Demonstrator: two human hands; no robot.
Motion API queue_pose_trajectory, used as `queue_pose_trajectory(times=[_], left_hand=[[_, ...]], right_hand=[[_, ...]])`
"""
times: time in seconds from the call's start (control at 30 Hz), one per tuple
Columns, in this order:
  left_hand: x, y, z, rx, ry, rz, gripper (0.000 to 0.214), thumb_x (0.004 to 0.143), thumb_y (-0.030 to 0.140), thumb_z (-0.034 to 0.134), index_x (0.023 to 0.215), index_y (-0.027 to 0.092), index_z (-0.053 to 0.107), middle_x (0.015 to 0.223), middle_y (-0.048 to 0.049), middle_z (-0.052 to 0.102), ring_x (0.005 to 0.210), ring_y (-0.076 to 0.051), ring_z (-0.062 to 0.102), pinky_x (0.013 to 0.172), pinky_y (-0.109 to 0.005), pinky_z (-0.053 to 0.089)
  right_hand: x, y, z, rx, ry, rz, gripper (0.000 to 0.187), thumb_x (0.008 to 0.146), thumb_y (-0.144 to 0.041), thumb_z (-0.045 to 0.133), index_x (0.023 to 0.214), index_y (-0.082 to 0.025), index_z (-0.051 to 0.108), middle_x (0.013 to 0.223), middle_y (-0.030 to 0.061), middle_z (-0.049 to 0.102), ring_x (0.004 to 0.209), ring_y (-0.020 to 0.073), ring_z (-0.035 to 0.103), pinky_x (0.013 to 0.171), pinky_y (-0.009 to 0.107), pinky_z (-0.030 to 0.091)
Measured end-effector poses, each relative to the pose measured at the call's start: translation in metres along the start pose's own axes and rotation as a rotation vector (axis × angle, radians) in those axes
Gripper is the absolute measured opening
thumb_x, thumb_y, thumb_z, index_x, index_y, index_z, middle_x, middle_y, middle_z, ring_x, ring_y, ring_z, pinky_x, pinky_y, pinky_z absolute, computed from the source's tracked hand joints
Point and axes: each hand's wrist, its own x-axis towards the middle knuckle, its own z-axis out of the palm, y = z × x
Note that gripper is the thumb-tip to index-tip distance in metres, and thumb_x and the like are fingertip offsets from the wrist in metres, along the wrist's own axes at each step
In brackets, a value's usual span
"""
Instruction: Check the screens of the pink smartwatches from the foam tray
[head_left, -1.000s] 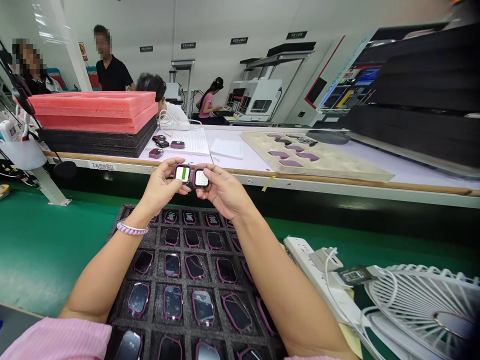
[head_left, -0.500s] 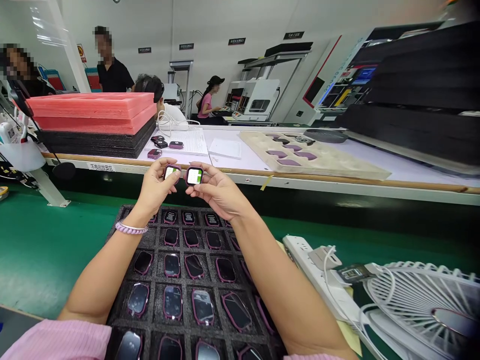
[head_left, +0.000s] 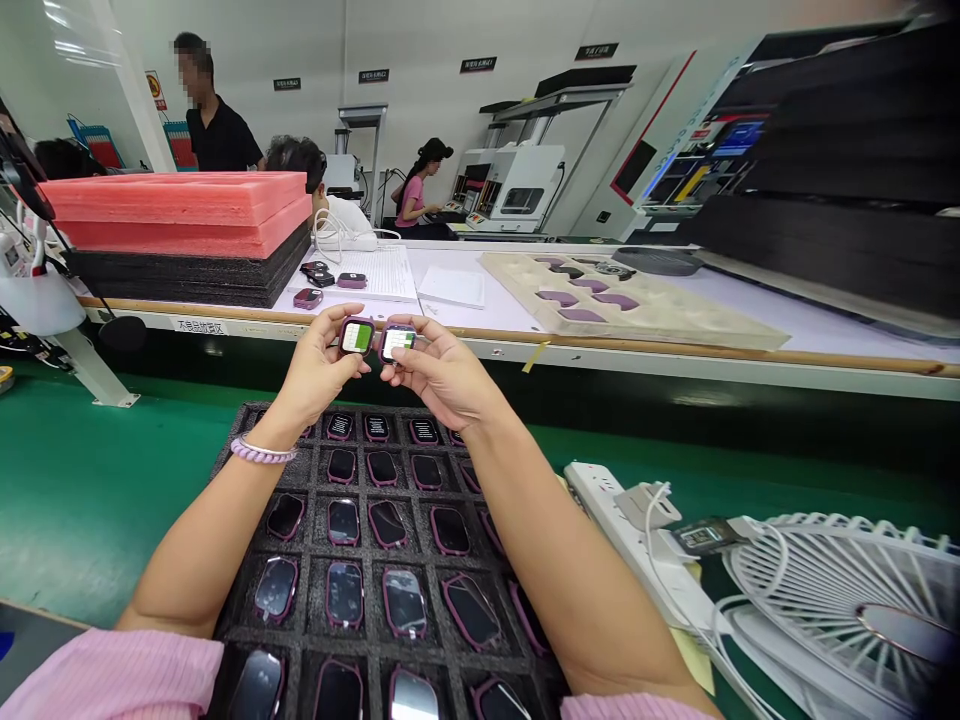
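Note:
Above the far end of a black foam tray, my left hand (head_left: 321,357) grips a purple smartwatch case (head_left: 357,337) by its edges. Its lit screen shows white and green. Right beside it, my right hand (head_left: 442,372) holds a second smartwatch case (head_left: 397,343), with the thumb on its lit screen. Below lies the foam tray (head_left: 311,548), its compartments holding several purple-rimmed watches, most with dark screens. A few watches (head_left: 376,428) in the far row show white text. My right forearm hides part of the tray's right side.
A shelf edge (head_left: 480,345) runs across ahead, bearing red foam (head_left: 180,215), papers (head_left: 451,287), several loose watches (head_left: 318,274) and a pale tray of purple parts (head_left: 630,305). At right are a power strip (head_left: 637,550) and a white fan (head_left: 847,590). Other people are beyond.
My left thumb has slid down off its watch's screen, baring it. My right thumb has moved up onto the other screen. Both watches have shifted slightly in view.

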Motion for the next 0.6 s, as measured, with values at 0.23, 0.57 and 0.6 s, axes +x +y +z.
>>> queue_pose_trajectory(times=[0.23, 0.57, 0.6], left_hand=[[0.0015, -0.0020, -0.0002, -0.042, 0.005, -0.019, 0.064, 0.060, 0.004, 0.064, 0.121, 0.022, 0.056, 0.117, -0.0032, 0.064, 0.067, -0.007, 0.067, 0.067, -0.019, 0.059], [-0.0005, 0.0036, 0.0021, 0.024, 0.040, -0.059, 0.047, 0.076, 0.014, 0.061, 0.122, 0.018, 0.053, 0.126, -0.0094, 0.064, 0.060, -0.006, 0.067, 0.060, -0.017, 0.059], [-0.0005, 0.0038, 0.0020, 0.025, 0.041, -0.061, 0.047, 0.076, 0.012, 0.061, 0.122, 0.018, 0.053, 0.123, -0.0087, 0.065, 0.060, -0.006, 0.067, 0.060, -0.017, 0.059]], right_hand=[[-0.0019, -0.0024, 0.0022, -0.015, -0.003, 0.008, 0.061, 0.062, -0.015, 0.082, 0.116, -0.022, 0.054, 0.095, -0.0006, 0.064, 0.073, 0.0146, 0.066, 0.065, 0.025, 0.053], [-0.0003, -0.0009, 0.0010, 0.046, -0.028, 0.008, 0.045, 0.080, -0.031, 0.078, 0.117, -0.020, 0.056, 0.094, 0.0032, 0.068, 0.071, 0.0163, 0.067, 0.069, 0.030, 0.056], [-0.0004, -0.0010, 0.0009, 0.048, -0.028, 0.008, 0.047, 0.079, -0.031, 0.079, 0.118, -0.020, 0.056, 0.093, 0.0030, 0.068, 0.071, 0.0163, 0.067, 0.070, 0.029, 0.057]])
